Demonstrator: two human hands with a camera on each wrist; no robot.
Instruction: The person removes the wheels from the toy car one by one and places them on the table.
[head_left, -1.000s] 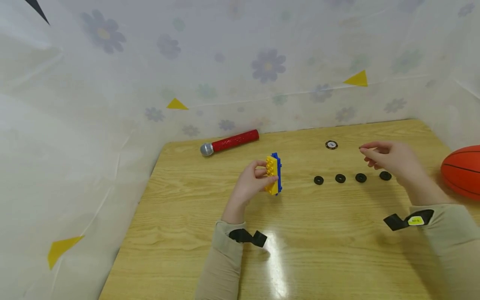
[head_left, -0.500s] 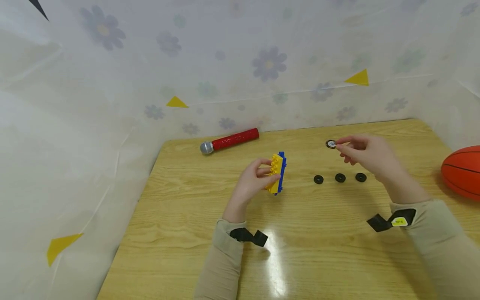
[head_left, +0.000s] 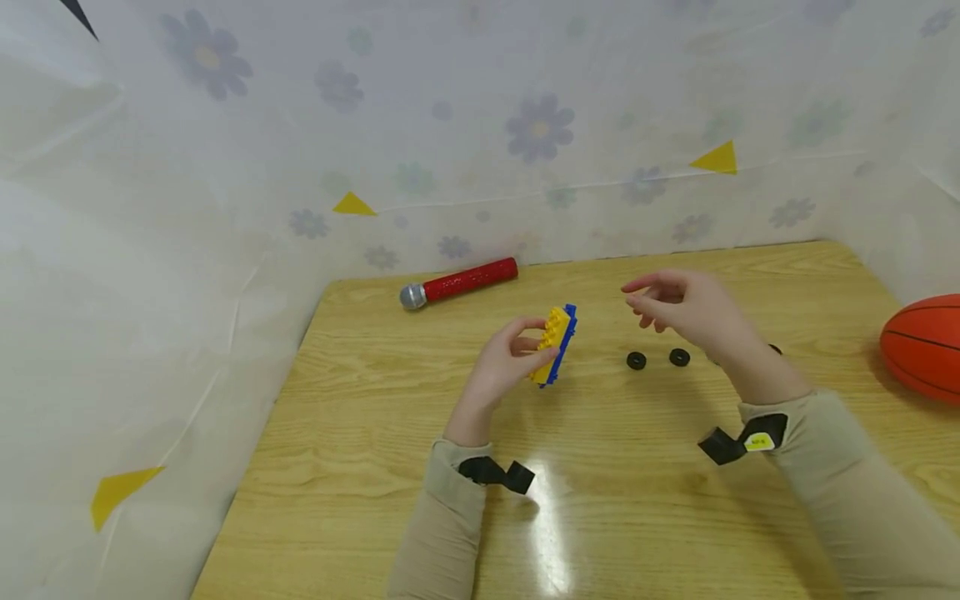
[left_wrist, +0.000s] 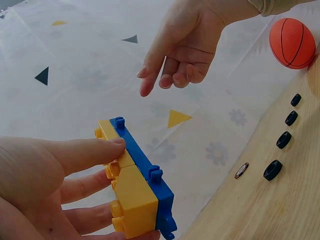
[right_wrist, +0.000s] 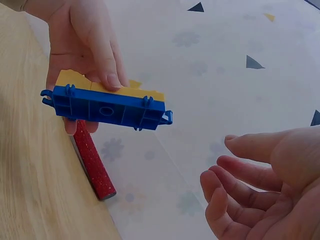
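Red microphone (head_left: 459,283), black wheels (head_left: 636,360) and basketball (head_left: 922,346) lie on the bench (head_left: 360,467). Left hand (head_left: 502,367) fingers grasp the block assembly (head_left: 555,343). Right hand (head_left: 686,304), fingers released, has moved leftward toward the assembly.

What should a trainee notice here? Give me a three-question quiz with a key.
1. True or false: the right hand holds a black ring.
2. What is in the left hand's grip? A: red microphone. B: yellow-and-blue brick block. C: basketball.
3. Fill in: the left wrist view shows ___ black rings in a row on the table.
Key: 1 false; 2 B; 3 four.
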